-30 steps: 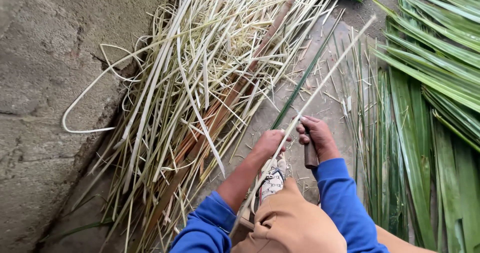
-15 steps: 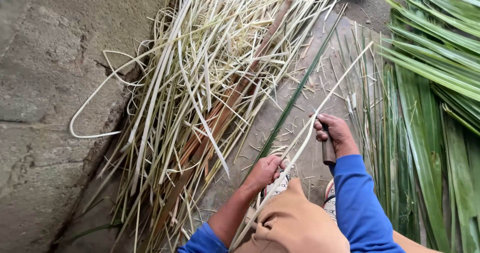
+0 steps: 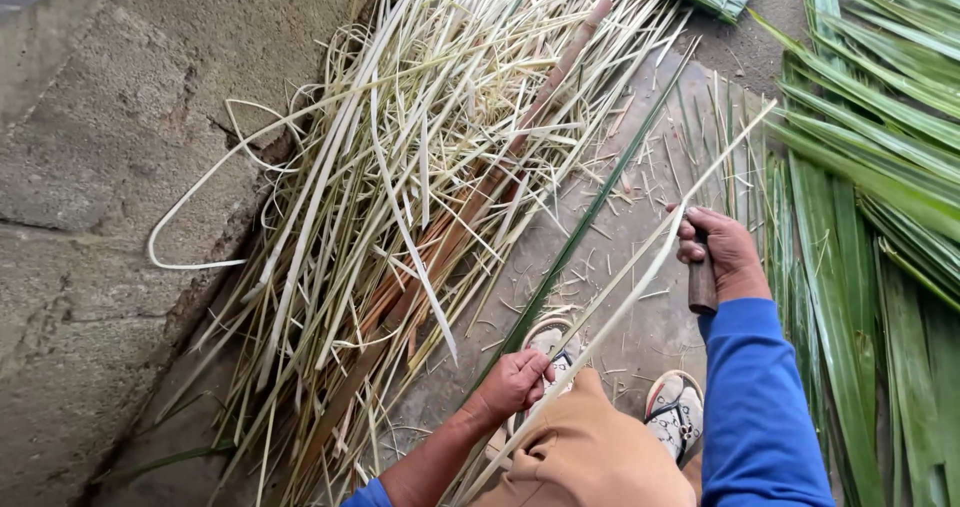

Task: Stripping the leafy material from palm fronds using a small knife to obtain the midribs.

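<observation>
R hand (image 3: 722, 257) closed on a dark wooden tool handle (image 3: 703, 285), now further up and out to the right vs. half a sec ago. L hand (image 3: 515, 382) pinches the pale leaf strip (image 3: 640, 277) near the knee; strip runs diagonally up-right btw both hands, lower end over the tan trousers (image 3: 590, 462). Left: pile of pale stripped strips (image 3: 400, 197) on concrete floor (image 3: 640, 337), by the wall (image 3: 90, 217). Right: green palm leaves (image 3: 860, 197).
</observation>
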